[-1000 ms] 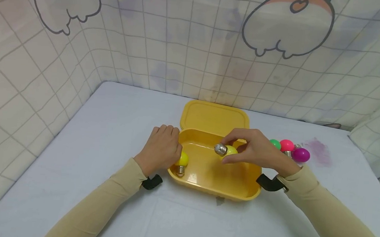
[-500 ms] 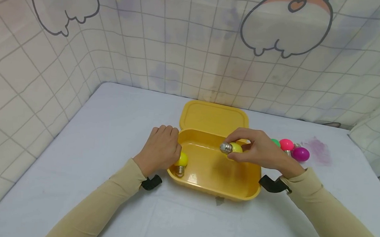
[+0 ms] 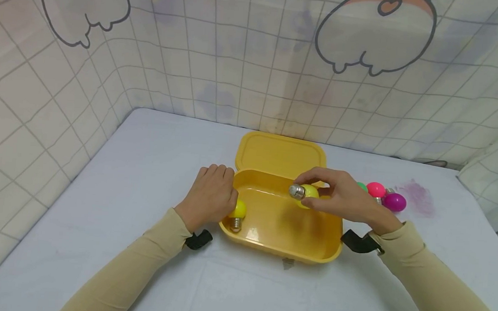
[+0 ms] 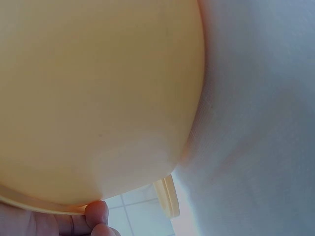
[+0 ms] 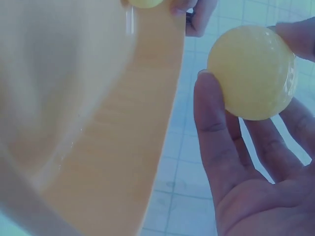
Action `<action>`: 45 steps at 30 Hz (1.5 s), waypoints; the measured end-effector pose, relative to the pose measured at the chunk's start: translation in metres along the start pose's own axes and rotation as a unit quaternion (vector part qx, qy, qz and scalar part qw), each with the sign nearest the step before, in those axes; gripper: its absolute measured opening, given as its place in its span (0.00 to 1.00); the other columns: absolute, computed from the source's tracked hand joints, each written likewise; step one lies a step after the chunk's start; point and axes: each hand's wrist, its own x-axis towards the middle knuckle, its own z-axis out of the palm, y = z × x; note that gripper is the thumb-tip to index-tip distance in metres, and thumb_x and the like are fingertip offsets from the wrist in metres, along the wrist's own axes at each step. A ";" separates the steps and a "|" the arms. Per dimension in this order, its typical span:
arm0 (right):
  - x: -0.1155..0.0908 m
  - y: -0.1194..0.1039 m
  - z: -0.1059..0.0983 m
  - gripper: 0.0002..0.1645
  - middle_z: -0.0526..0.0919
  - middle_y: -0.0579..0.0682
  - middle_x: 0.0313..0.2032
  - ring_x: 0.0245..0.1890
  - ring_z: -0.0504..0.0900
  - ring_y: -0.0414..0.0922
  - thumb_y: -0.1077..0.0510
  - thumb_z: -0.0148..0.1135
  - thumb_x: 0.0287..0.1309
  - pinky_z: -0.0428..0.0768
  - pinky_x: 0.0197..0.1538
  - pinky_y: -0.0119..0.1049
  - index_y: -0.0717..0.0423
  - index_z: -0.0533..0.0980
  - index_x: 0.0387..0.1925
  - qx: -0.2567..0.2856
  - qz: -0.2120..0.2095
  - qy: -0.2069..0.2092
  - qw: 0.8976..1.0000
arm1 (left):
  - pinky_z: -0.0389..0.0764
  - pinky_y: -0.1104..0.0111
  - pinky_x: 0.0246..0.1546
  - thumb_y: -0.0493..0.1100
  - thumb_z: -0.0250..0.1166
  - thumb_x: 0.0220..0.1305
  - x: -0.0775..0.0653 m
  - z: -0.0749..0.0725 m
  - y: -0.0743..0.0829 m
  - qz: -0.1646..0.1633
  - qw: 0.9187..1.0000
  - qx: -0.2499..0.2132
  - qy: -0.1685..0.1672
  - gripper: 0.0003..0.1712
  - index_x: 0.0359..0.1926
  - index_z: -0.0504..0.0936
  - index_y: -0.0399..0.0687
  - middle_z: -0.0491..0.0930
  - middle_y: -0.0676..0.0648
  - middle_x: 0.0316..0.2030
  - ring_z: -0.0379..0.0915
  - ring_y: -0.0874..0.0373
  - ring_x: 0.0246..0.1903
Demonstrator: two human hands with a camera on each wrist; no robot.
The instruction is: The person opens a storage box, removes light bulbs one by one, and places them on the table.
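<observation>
At the left end of a yellow plastic box (image 3: 283, 251), my left hand (image 3: 210, 193) grips the rim. Its curled fingers (image 4: 96, 213) show at the box's edge in the left wrist view. My right hand (image 3: 345, 194) pinches a yellow light bulb (image 3: 310, 192) by its round globe, over the back right part of the box. The bulb's silver screw base points left. In the right wrist view the globe (image 5: 251, 73) sits between thumb and fingertips. Another yellow bulb (image 3: 239, 209) lies inside the box by the left hand, partly covered by it.
Behind the box lies its yellow lid (image 3: 281, 152). Right of the right hand, a pink bulb (image 3: 376, 189), a purple bulb (image 3: 394, 202) and a partly hidden green bulb (image 3: 362, 186) lie together on the white tabletop (image 3: 240, 293). A tiled-pattern curtain (image 3: 253, 79) hangs behind.
The right hand and its light bulb have shifted a little to the right, mostly in the first half second. More of the yellow globe shows now. The left hand has stayed on the rim.
</observation>
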 end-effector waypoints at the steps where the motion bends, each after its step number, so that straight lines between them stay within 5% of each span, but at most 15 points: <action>1: -0.001 0.000 -0.001 0.18 0.85 0.45 0.51 0.55 0.81 0.42 0.58 0.71 0.61 0.85 0.58 0.39 0.46 0.82 0.53 -0.001 0.001 0.003 1.000 | 0.64 0.59 0.43 0.44 0.49 0.70 0.000 0.000 0.000 -0.001 1.000 -0.001 -0.001 0.11 0.38 0.71 0.40 0.67 0.45 0.30 0.63 0.48 0.36; 9: -0.006 -0.005 -0.006 0.20 0.85 0.44 0.52 0.55 0.78 0.45 0.52 0.76 0.58 0.84 0.54 0.30 0.44 0.82 0.52 -0.011 0.021 0.026 0.999 | 0.65 0.58 0.44 0.44 0.49 0.70 0.001 0.000 0.003 0.000 1.000 0.000 -0.004 0.11 0.38 0.72 0.39 0.68 0.45 0.30 0.64 0.48 0.36; 26: -0.034 0.004 -0.028 0.20 0.84 0.41 0.47 0.50 0.80 0.35 0.56 0.77 0.56 0.85 0.48 0.27 0.46 0.82 0.51 -0.004 0.029 0.080 0.996 | 0.65 0.58 0.42 0.42 0.49 0.70 0.001 -0.002 0.005 0.012 1.000 -0.001 0.010 0.10 0.37 0.71 0.40 0.67 0.45 0.28 0.63 0.48 0.34; 36: -0.057 0.019 -0.044 0.22 0.81 0.35 0.48 0.31 0.87 0.42 0.58 0.76 0.57 0.85 0.35 0.30 0.49 0.80 0.53 -0.013 0.062 0.139 0.988 | 0.63 0.59 0.41 0.42 0.50 0.69 0.000 -0.002 0.003 0.006 1.000 -0.007 0.009 0.10 0.35 0.70 0.40 0.66 0.45 0.28 0.62 0.48 0.33; 45: -0.074 0.034 -0.055 0.22 0.84 0.33 0.50 0.42 0.83 0.33 0.57 0.77 0.56 0.83 0.36 0.26 0.46 0.82 0.53 -0.019 0.110 0.217 0.970 | 0.63 0.59 0.42 0.43 0.50 0.69 0.000 -0.001 0.003 0.002 1.000 -0.009 0.007 0.10 0.35 0.70 0.40 0.66 0.45 0.28 0.62 0.48 0.34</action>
